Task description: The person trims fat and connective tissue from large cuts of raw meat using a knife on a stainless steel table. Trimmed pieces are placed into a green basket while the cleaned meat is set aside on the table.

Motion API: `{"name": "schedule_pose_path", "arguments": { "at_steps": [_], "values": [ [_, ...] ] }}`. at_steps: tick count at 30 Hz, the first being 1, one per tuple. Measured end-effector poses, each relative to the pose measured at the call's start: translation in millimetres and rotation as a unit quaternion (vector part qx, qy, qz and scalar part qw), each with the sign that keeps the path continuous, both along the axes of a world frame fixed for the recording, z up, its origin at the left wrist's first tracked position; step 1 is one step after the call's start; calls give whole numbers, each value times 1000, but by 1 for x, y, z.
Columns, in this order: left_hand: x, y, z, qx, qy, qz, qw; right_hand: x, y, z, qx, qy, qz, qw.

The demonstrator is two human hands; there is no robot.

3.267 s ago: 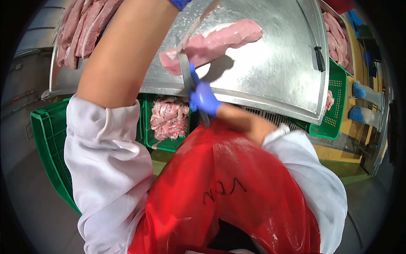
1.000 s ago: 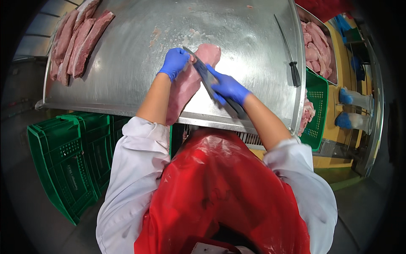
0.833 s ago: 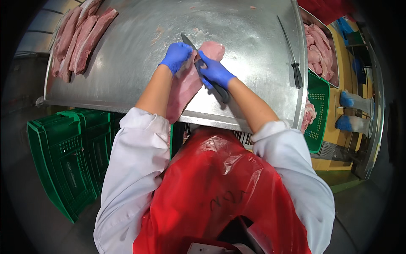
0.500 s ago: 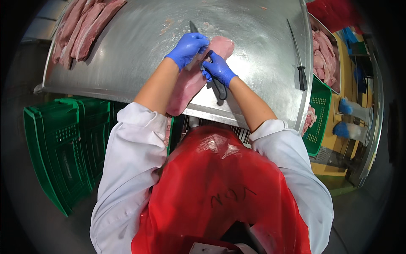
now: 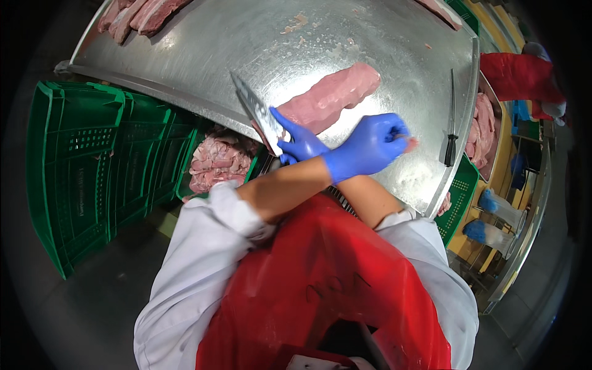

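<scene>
My forearms are crossed, the left over the right. My left hand (image 5: 369, 147), in a blue glove, is closed to the right of the meat, with a small reddish meat scrap (image 5: 411, 145) showing at its fingers. My right hand (image 5: 302, 140), gloved too, grips a knife at the table's near edge; the handle is mostly hidden in it. The blade (image 5: 254, 105) points up and left, away from me. Beyond both hands a long pale-pink piece of boneless meat (image 5: 336, 95) lies slantwise on the steel table (image 5: 203, 74), touched by neither hand's closed fingers as far as I see.
More long meat cuts (image 5: 151, 15) lie at the far left. A sharpening steel (image 5: 451, 123) rests near the right edge. Green crates (image 5: 77, 166) stand left, one holding meat pieces (image 5: 219, 160). At right are a meat tray (image 5: 484, 129) and a person in a red apron (image 5: 521, 77).
My left hand has left the meat and crossed to the right with a scrap. The knife hand has swung left and nearer. The meat is turned, and the view has shifted.
</scene>
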State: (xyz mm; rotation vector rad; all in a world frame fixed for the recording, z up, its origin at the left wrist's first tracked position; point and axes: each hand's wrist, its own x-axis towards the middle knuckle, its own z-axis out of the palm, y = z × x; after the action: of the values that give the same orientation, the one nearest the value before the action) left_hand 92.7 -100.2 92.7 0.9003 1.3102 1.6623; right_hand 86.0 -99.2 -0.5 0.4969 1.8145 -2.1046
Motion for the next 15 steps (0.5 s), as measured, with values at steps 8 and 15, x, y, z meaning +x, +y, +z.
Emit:
{"name": "schedule_pose_path", "arguments": {
  "at_steps": [8, 15],
  "values": [
    [-112, -302, -95, -451, 204, 16, 869, 88, 93, 8, 215, -34, -156, 964],
    [-95, -163, -78, -299, 536, -5, 790, 27, 114, -38, 509, 96, -91, 850]
  ]
}}
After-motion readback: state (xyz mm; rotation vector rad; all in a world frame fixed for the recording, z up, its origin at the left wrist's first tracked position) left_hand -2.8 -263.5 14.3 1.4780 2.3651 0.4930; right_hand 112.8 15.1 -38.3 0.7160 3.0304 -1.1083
